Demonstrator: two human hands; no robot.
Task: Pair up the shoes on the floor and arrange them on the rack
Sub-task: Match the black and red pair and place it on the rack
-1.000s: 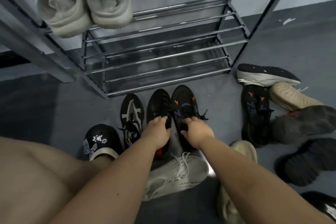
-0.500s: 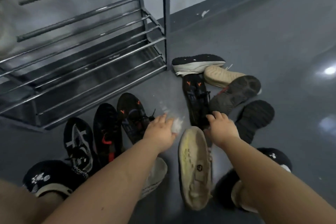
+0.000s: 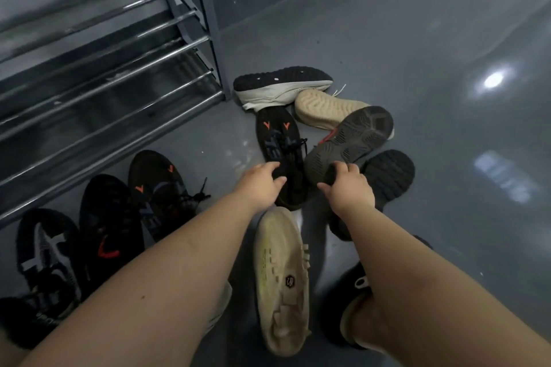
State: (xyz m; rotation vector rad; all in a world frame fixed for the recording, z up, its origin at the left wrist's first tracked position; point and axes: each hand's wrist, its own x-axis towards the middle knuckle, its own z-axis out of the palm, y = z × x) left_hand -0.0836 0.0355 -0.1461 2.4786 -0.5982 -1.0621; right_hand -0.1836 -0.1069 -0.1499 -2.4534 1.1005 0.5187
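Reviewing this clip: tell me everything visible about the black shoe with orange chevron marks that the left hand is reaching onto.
The black shoe with orange chevrons lies upright on the grey floor, toe pointing away toward the rack corner. Its upper looks like dark knit fabric, with two orange chevron marks near the toe, bluish lettering along the side and black laces. The left hand rests on its heel end, fingers curving over the opening. Its toe sits against a white-soled shoe lying on its side; an overturned dark shoe lies against its right flank.
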